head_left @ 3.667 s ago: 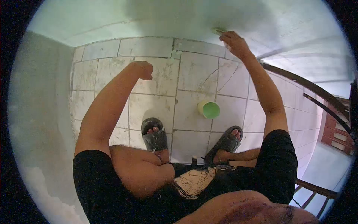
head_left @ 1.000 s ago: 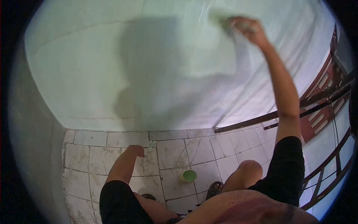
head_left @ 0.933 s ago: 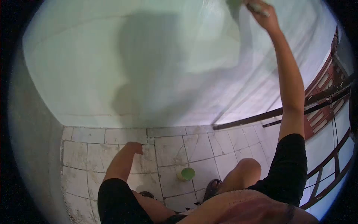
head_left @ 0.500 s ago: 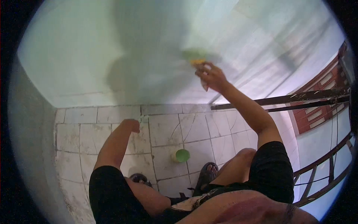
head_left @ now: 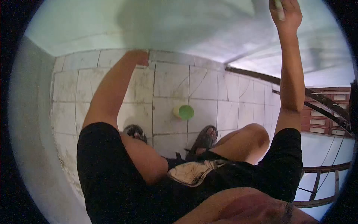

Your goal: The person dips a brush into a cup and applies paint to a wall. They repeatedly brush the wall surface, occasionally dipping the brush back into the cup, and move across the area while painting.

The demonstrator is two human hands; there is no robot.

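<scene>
My right hand (head_left: 286,15) is raised at the top right, close to the wall (head_left: 209,26), with its fingers closed around a paintbrush (head_left: 279,10). Only the pale handle end of the brush shows; its bristles are beyond the top edge of the view. My left hand (head_left: 138,57) hangs over the tiles near the foot of the wall, bent at the wrist, its fingers hidden. On the floor between my feet stands a small cup (head_left: 185,112), light green inside.
Dirty white tiles (head_left: 171,80) cover the floor. A dark metal rail (head_left: 257,75) runs beside my right forearm, with red-brown shutters (head_left: 320,121) behind it. Curved railing bars (head_left: 324,168) stand at the lower right. A grey wall (head_left: 33,123) rises on the left.
My right hand has swept right and up along the wall with the paintbrush. The view has tilted down, so the floor and cup sit higher in it. My left hand keeps its pose.
</scene>
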